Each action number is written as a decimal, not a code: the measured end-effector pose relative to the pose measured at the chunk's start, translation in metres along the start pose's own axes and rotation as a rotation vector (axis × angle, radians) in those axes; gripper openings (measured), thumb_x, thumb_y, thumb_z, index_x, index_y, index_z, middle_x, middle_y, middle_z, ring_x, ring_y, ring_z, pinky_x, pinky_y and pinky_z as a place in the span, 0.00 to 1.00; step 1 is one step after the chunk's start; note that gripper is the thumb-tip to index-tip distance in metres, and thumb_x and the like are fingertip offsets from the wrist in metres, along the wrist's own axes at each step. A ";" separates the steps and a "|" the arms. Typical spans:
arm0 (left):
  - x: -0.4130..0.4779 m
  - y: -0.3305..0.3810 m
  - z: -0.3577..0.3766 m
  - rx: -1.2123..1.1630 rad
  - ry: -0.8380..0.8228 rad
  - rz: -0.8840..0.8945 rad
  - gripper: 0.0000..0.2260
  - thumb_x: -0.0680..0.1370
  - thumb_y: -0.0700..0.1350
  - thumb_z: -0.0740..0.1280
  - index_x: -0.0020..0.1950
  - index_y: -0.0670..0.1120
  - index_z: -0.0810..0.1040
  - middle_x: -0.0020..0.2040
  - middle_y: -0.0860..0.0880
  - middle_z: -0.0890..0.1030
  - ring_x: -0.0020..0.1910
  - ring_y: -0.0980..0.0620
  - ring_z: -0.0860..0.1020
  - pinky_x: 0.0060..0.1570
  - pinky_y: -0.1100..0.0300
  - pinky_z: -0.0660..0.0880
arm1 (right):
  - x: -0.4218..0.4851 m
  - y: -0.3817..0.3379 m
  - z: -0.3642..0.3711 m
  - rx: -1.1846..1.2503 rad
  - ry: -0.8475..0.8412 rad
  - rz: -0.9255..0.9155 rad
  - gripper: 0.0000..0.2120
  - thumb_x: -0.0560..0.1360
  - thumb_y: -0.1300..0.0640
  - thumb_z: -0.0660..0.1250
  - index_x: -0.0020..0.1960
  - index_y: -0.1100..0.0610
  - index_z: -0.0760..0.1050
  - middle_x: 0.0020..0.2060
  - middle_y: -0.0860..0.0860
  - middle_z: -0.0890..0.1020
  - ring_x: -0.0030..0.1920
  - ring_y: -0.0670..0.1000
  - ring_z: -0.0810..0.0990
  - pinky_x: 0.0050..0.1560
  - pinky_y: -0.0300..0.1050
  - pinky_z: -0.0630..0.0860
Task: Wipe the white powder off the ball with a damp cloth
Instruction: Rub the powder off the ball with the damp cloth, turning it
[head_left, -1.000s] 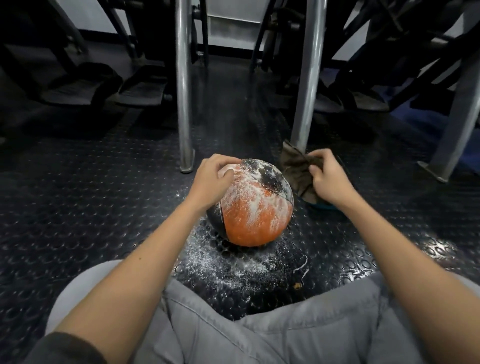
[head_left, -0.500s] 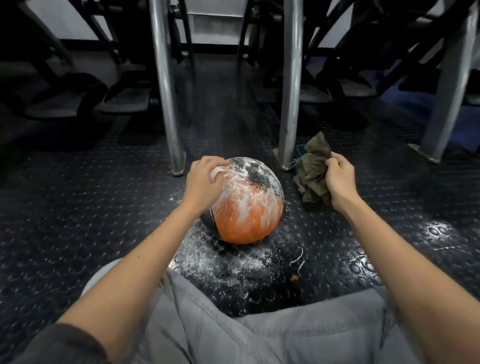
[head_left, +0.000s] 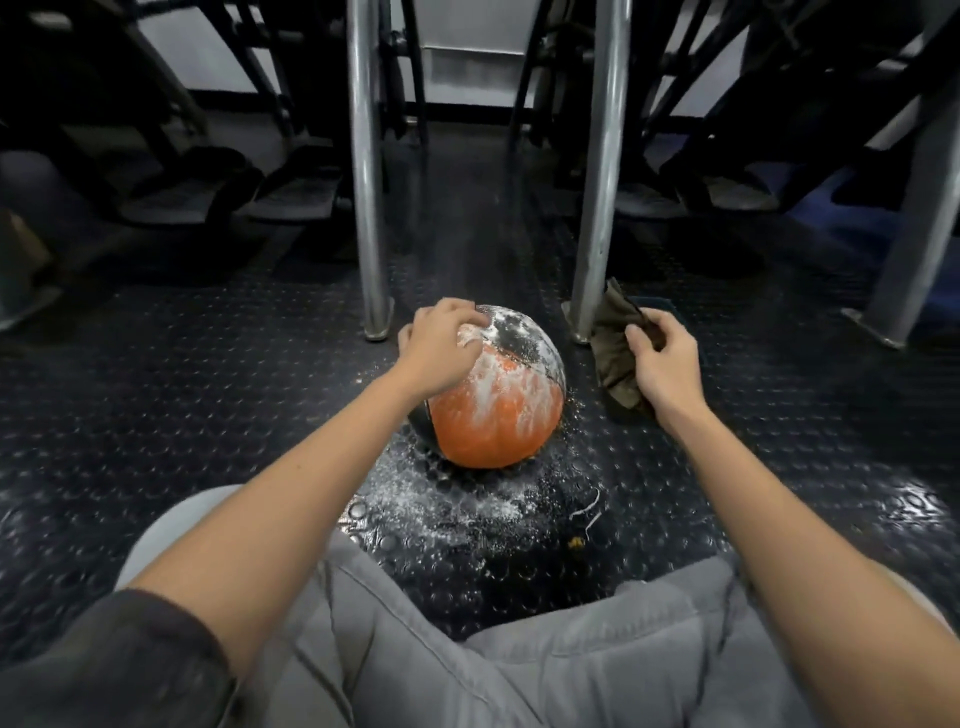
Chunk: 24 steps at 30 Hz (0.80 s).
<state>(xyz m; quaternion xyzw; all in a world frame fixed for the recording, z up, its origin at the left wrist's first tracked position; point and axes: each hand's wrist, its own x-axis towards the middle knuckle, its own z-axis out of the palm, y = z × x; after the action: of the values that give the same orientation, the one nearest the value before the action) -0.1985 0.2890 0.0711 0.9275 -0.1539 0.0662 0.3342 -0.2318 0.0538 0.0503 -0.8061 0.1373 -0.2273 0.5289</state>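
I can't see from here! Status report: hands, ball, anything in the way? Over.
Left hand grips ball top. Right hand pinches cloth, off the ball. Ball powdery, unwiped. Metal post beside cloth, not blocking.

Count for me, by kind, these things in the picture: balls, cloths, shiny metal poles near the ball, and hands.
Powder-dusted orange and black ball: 1
Olive-brown cloth: 1
Shiny round metal poles: 2
Left hand and right hand: 2
Total: 6

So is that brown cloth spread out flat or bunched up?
Bunched up: the cloth is a crumpled wad of folds gripped by the right hand, beside the metal post.
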 end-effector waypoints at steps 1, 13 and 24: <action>0.000 -0.004 0.004 0.003 0.000 0.012 0.12 0.79 0.44 0.63 0.61 0.54 0.77 0.70 0.54 0.68 0.72 0.49 0.61 0.70 0.44 0.53 | -0.002 0.001 -0.001 -0.021 -0.008 -0.002 0.10 0.78 0.57 0.62 0.59 0.53 0.74 0.56 0.53 0.76 0.56 0.51 0.76 0.61 0.50 0.73; 0.009 -0.046 0.023 -0.157 0.187 -0.044 0.11 0.80 0.45 0.62 0.60 0.56 0.76 0.68 0.57 0.69 0.71 0.54 0.60 0.68 0.50 0.49 | -0.001 -0.002 0.016 -0.193 -0.060 -0.115 0.13 0.76 0.67 0.62 0.51 0.50 0.76 0.52 0.51 0.70 0.53 0.45 0.69 0.50 0.26 0.62; 0.010 -0.059 0.035 -0.090 0.044 0.036 0.21 0.74 0.58 0.62 0.67 0.58 0.71 0.70 0.60 0.65 0.71 0.56 0.57 0.68 0.55 0.45 | -0.008 0.011 0.023 -0.304 -0.116 -0.289 0.14 0.76 0.64 0.65 0.56 0.49 0.76 0.50 0.45 0.76 0.57 0.53 0.74 0.59 0.47 0.69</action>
<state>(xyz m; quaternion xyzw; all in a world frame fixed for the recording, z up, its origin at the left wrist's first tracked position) -0.1694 0.3076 0.0113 0.9069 -0.1660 0.0855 0.3776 -0.2271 0.0714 0.0311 -0.8996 0.0222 -0.2306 0.3702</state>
